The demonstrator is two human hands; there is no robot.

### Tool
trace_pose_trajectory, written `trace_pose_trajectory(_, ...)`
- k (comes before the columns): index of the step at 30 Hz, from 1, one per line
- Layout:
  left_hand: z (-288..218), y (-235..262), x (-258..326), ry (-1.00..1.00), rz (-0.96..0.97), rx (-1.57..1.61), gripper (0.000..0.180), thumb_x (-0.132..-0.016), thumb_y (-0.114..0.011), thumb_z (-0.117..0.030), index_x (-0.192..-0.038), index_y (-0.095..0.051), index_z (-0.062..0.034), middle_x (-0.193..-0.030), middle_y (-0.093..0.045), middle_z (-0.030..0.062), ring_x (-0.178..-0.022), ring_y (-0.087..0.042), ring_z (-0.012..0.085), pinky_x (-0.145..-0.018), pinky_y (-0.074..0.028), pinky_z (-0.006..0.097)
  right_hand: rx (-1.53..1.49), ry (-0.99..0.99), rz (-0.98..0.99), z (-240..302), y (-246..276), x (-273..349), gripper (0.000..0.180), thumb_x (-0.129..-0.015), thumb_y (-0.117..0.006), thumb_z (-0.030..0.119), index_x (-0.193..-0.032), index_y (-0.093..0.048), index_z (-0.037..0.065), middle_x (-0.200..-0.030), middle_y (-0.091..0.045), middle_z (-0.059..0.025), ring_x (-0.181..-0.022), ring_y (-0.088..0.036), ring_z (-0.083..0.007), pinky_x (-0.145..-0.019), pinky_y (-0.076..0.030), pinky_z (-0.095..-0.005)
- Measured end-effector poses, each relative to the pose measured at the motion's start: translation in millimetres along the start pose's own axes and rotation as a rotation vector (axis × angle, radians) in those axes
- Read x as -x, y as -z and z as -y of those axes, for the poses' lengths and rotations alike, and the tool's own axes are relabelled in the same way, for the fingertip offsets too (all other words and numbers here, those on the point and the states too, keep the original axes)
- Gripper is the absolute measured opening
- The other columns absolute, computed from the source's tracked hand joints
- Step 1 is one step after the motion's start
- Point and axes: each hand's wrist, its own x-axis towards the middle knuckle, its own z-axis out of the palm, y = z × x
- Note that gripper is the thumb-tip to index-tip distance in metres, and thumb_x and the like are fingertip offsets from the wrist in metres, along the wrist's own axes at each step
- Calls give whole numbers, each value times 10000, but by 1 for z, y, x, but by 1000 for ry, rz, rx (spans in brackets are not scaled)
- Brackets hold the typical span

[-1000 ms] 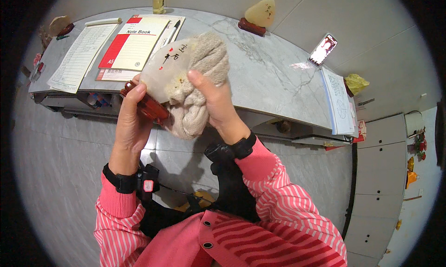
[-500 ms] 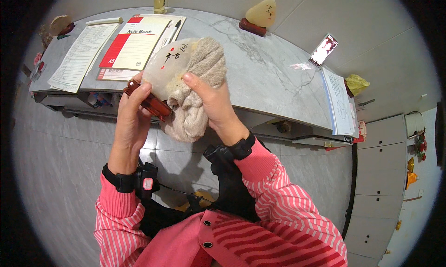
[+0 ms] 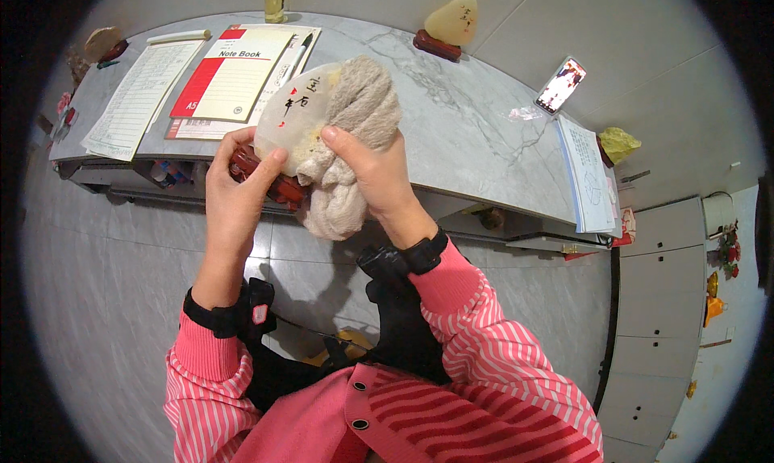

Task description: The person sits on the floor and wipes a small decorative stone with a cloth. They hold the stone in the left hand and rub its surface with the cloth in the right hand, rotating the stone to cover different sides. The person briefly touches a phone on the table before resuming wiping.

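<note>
A pale, rounded decorative stone [image 3: 282, 112] with painted characters is held up in front of the desk's near edge. It sits in a dark red, glossy wooden stand [image 3: 286, 191]. My left hand [image 3: 238, 177] is closed on the stone's lower left side and the stand, its thumb across the stone's lower face. In my right hand [image 3: 371, 169] is a beige cloth [image 3: 363, 100], bunched and pressed over the stone's right side. The right thumb lies on the cloth's edge near a yellowish patch of the stone. The right fingers are hidden behind the cloth.
The grey marbled desk [image 3: 451, 132] bears a notebook [image 3: 234, 76], handwritten sheets [image 3: 145, 92] and a small bottle [image 3: 275, 2]. Another stone on a stand [image 3: 453, 24] stands at the back. A phone [image 3: 561, 86] leans against the wall. More papers [image 3: 587, 177] lie at the right end.
The stone has turned slightly and shifted a little right, with the stand tilting along. My left hand's grip has moved a bit up and right. The cloth has moved slightly up.
</note>
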Motion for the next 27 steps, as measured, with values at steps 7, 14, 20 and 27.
trace_pose_trajectory(7,0,9,-5,116,160,-19,319,-905,-681,-316,-966,-662,-4,-837,-649,-1,-733,-566,52,-665,-449,192,23,12,19,2,-1,2,370,-840,-704,136,-1157,-580,-7,-1067,-634,-78,-924,-616,-146,-819,-508,-297)
trace_pose_trajectory(14,6,2,0,179,212,217,376,-960,-595,-317,-1143,-632,9,-1005,-661,39,-886,-586,84,-795,-454,226,256,210,-18,-2,-5,9,536,-757,-780,175,-1195,-540,-21,-1135,-617,-131,-1036,-605,-202,-874,-494,-341)
trace_pose_trajectory(20,10,6,-6,191,165,274,367,-981,-558,-296,-1175,-617,11,-1069,-653,51,-936,-591,101,-844,-455,238,505,455,161,-3,-6,8,805,-705,-823,194,-1335,-357,5,-1254,-495,-130,-1154,-524,-221,-975,-430,-348)
trace_pose_trajectory(27,8,-1,3,256,241,315,402,-982,-552,-291,-1236,-583,19,-1109,-647,62,-973,-603,113,-858,-465,248,656,678,42,-1,-4,8,763,-703,-818,146,-1310,-383,-11,-1251,-466,-130,-1158,-506,-215,-971,-421,-338)
